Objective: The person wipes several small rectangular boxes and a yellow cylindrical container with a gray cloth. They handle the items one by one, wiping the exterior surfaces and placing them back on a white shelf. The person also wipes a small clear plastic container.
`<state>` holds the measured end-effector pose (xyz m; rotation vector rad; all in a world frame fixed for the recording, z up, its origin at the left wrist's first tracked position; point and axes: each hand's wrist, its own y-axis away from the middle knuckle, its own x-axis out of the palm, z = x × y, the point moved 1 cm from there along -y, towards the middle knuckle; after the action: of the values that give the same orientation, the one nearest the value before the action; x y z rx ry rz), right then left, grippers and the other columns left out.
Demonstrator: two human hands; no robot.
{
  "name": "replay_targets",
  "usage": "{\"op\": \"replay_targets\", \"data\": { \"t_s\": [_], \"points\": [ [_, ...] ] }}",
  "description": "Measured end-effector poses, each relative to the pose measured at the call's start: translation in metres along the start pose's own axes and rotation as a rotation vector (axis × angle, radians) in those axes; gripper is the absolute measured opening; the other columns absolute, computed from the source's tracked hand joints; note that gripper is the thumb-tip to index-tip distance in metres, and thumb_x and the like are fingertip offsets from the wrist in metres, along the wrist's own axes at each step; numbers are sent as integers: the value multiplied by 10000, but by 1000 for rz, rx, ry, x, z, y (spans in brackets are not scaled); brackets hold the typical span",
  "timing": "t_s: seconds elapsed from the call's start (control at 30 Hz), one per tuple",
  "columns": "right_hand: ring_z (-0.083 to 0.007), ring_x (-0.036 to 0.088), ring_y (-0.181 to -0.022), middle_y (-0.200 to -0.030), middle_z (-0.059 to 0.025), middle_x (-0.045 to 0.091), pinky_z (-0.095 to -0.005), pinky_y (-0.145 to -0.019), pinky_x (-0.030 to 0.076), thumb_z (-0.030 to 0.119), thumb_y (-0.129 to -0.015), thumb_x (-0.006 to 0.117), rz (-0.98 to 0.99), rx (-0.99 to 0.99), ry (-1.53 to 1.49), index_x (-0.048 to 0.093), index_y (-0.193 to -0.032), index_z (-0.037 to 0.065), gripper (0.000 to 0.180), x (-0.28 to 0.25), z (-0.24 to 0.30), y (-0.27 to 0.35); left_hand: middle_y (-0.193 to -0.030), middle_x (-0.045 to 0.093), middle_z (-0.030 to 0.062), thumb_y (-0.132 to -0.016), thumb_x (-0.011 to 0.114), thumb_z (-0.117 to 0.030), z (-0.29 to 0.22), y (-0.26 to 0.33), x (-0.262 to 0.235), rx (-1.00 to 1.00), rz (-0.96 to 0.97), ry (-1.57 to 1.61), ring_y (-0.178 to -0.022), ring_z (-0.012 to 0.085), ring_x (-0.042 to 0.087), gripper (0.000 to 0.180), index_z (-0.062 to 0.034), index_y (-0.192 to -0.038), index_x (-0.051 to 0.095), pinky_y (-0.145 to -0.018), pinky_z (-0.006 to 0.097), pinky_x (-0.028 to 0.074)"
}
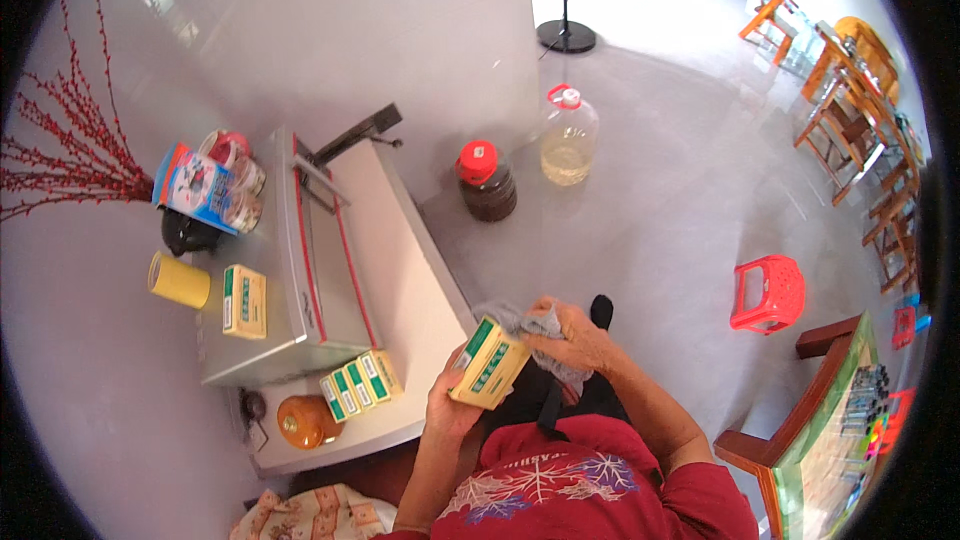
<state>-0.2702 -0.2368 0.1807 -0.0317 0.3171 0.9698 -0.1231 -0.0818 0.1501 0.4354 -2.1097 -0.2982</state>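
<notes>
My left hand point(447, 405) grips a yellow and green carton point(493, 365) by its left side, holding it tilted in front of my body. My right hand point(575, 337) is closed on a grey cloth point(545, 330), which bunches against the carton's upper right edge and hangs down below my fingers. To the left, several matching cartons point(362, 385) stand in a row on the white cabinet top point(385, 240). One more such carton point(245, 302) lies on the grey appliance point(270, 340), beside a yellow cylinder point(180, 281).
An orange round jar point(308, 422) sits by the carton row. Beyond the cabinet, a red-lidded jar point(487, 183) and a large clear bottle point(568, 140) stand on the floor. A red stool point(768, 294) is at right, near a wooden-framed table point(820, 440).
</notes>
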Motion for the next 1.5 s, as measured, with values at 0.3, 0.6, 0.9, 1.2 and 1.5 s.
{"op": "replay_targets", "data": {
  "t_s": [0.3,0.6,0.9,1.2,1.5],
  "points": [
    [-94,519,-984,-1124,-50,589,-254,-883,419,141,-789,667,174,-137,-396,480,-1265,40,520,-4,8,2,-1192,496,189,-764,511,-338,-1,-14,-6,-112,133,-3,-996,357,554,621,-58,-1296,355,-633,475,532],
    [-210,563,-890,-996,-108,571,-301,-769,460,103,-741,675,-393,-463,4,549,-1178,57,457,7,10,-1,-1231,469,169,-779,526,-612,5,-23,10,-56,-113,340,-1040,331,533,815,-19,-1300,322,-846,433,476],
    [-298,560,-917,-1039,-160,545,-376,-782,473,138,-695,576,-583,-735,573,581,-1156,128,460,43,16,9,-1060,594,96,-880,511,-363,-3,-32,27,-37,-121,354,-984,241,574,329,-86,-1049,562,-888,410,469],
    [-315,554,-933,-1086,-159,523,-382,-780,476,151,-691,652,-548,-473,483,571,-1138,84,459,45,-29,27,-992,597,64,-814,647,-274,-4,-44,22,74,-294,321,-928,225,586,314,-103,-1051,534,-840,394,486],
    [-327,522,-914,-1019,-160,515,-369,-767,461,194,-714,687,-462,-497,259,590,-1046,45,377,40,-1,12,-1150,548,59,-831,614,-274,6,-36,23,134,-167,200,-1074,222,517,440,-132,-1218,461,-927,417,431]
  ]
}}
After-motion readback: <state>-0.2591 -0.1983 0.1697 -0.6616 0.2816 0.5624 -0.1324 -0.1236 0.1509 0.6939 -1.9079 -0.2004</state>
